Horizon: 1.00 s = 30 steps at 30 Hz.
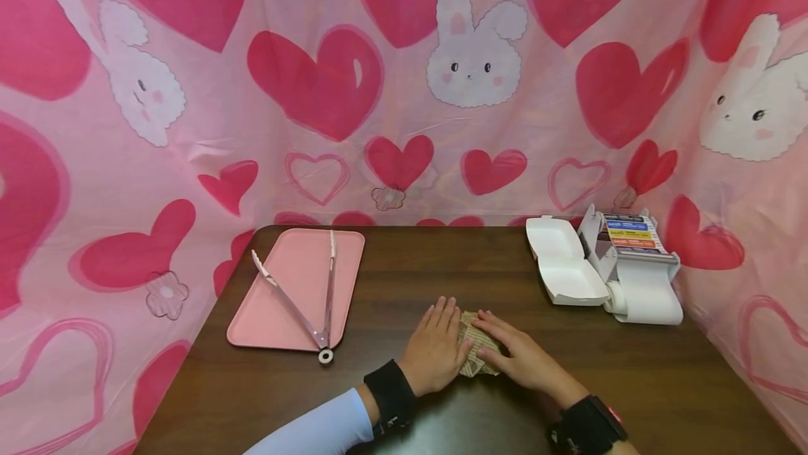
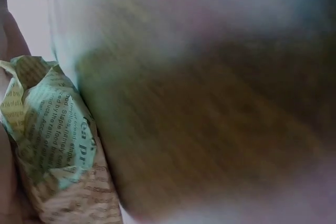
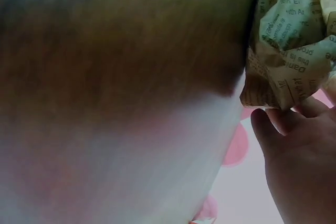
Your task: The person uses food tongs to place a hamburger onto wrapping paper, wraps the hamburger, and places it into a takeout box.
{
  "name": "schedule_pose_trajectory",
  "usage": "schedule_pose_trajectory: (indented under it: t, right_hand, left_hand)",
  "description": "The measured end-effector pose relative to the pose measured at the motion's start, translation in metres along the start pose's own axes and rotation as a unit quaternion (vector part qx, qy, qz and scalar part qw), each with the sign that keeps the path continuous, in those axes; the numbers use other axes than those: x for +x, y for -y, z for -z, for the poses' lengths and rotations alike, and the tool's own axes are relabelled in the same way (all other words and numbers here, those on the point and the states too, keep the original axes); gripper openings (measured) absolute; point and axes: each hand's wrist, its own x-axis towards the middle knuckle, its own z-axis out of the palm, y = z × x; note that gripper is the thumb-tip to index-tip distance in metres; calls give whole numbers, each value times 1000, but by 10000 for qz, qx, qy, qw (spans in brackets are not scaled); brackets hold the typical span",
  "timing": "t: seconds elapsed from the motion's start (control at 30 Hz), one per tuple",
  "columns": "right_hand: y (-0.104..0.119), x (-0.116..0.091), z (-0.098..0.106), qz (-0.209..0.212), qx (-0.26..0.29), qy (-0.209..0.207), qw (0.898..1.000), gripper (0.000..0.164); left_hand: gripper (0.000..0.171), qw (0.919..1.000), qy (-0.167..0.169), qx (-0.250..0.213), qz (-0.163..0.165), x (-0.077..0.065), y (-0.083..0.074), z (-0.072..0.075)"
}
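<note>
A crumpled packet of newspaper-print wrapping paper (image 1: 475, 346) sits on the brown table between both hands. My left hand (image 1: 432, 350) lies along its left side with fingers straight and together, covering that edge. From the other side, my right hand (image 1: 524, 360) rests on the packet, its fingers lightly bent and its thumb apart from them. Folded, creased paper (image 2: 60, 129) fills the left edge of the left wrist view. The right wrist view shows the wrapping (image 3: 289, 40) with fingertips at its lower edge. What the paper encloses is hidden.
On the left, metal tongs (image 1: 327, 294) lie spread across a pink tray (image 1: 252, 325), their ring end past its front edge. An open white clamshell box (image 1: 571, 280) stands back right, beside a dispenser (image 1: 631, 234) with a white roll (image 1: 647, 294). Pink heart-patterned cloth surrounds the table.
</note>
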Motion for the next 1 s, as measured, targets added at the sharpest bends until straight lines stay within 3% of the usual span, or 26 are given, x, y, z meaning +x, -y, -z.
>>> schedule_pose_trajectory:
  t: [0.13, 0.47, 0.77, 1.0]
  right_hand:
    - [-1, 0, -2, -25, -58, 27, 10000, 52]
    - [-3, 1, 2, -5, 12, 108, 9999, 51]
    - [-5, 1, 3, -40, 51, 198, 9998, 51]
    - [-5, 1, 2, -16, 68, 104, 9999, 51]
  left_hand:
    - [69, 9992, 1, -212, -347, 0, 6, 0]
    - [80, 9904, 436, -944, -908, 0, 20, 8]
    - [83, 9907, 518, -679, -1056, 1, 21, 14]
    - [82, 9923, 460, -389, -1080, 2, 21, 10]
